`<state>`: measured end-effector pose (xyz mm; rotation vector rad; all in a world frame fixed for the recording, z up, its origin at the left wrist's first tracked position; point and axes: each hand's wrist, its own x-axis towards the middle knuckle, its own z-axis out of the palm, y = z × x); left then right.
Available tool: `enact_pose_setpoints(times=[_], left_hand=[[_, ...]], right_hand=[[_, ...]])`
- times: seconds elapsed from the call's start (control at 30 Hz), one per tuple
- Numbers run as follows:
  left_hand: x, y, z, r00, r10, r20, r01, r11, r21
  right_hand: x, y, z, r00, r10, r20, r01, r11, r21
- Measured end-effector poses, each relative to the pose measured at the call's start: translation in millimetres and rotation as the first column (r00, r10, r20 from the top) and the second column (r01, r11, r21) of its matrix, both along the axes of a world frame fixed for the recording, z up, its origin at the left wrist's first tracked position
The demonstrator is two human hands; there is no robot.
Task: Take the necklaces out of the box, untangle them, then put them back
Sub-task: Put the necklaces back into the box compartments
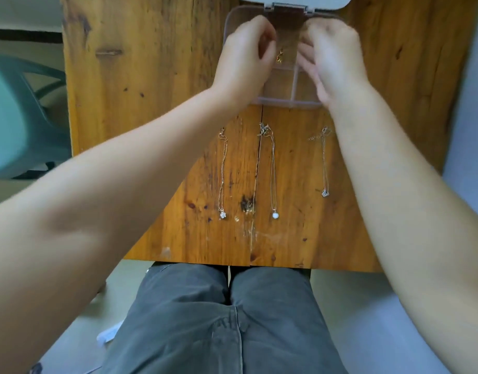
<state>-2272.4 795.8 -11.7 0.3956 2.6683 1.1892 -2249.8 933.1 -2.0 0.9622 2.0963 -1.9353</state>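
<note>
Sitting at the bottom of the frame, a person in grey trousers (227, 319) faces a worn orange-brown wooden table (151, 76). Mid-frame, three thin chain necklaces lie straight, side by side, apart: rose-gold one (223, 171) left, silver one with round white pendant (273, 168) centre, shorter silver one (324, 163) right. Upper centre: clear plastic compartment box (289, 102), lid open. Left hand (243, 58) and right hand (335, 60) are over it, fingers curled; a small gold necklace (279, 56) hangs between them. Grip blurred, cannot tell which hand has it.

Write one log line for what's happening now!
hands: left hand, right hand over box | gold necklace between | table: three necklaces straight
</note>
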Motion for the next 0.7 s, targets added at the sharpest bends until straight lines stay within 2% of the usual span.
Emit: enact_pose_setpoints(times=[0.07,0.1,0.17,0.23,0.37,0.43,0.5,0.57,0.6,0.7], left_hand=[[30,-14,-1,0.994,-0.107,-0.039,0.107,0.994,-0.001],[47,-20,-5,0.983,-0.181,-0.023,0.179,0.982,-0.058],[78,-27,-20,0.946,-0.319,0.052,0.321,0.908,-0.269],[91,-28,-35,0.932,-0.352,0.092,0.356,0.833,-0.424],[82,-20,-41,0.877,-0.48,0.015,0.431,0.773,-0.466],[78,-22,-36,0.864,-0.499,0.064,0.482,0.784,-0.391],[79,-26,-21,0.893,-0.431,0.129,0.449,0.874,-0.187],[80,-33,-3,0.948,-0.285,0.139,0.281,0.958,0.052],[79,-38,6,0.971,-0.203,0.128,0.185,0.972,0.143],[65,-52,24,0.98,0.043,0.194,-0.102,0.948,0.301]], right_hand=[[31,1,1,1.0,0.015,-0.003,-0.015,0.99,0.137],[51,-1,0,1.0,0.021,0.016,-0.023,0.986,0.163],[90,-11,-7,0.993,0.064,0.101,-0.084,0.974,0.209],[122,-24,-15,0.978,0.105,0.179,-0.151,0.952,0.266],[151,-49,-28,0.97,0.123,0.211,-0.204,0.884,0.422],[154,-59,-30,0.959,0.164,0.232,-0.257,0.847,0.466],[151,-66,-31,0.941,0.225,0.251,-0.321,0.828,0.46],[144,-69,-29,0.935,0.269,0.233,-0.343,0.854,0.392],[141,-70,-26,0.941,0.269,0.206,-0.326,0.885,0.332],[133,-69,-13,0.977,0.174,0.127,-0.199,0.954,0.225]])
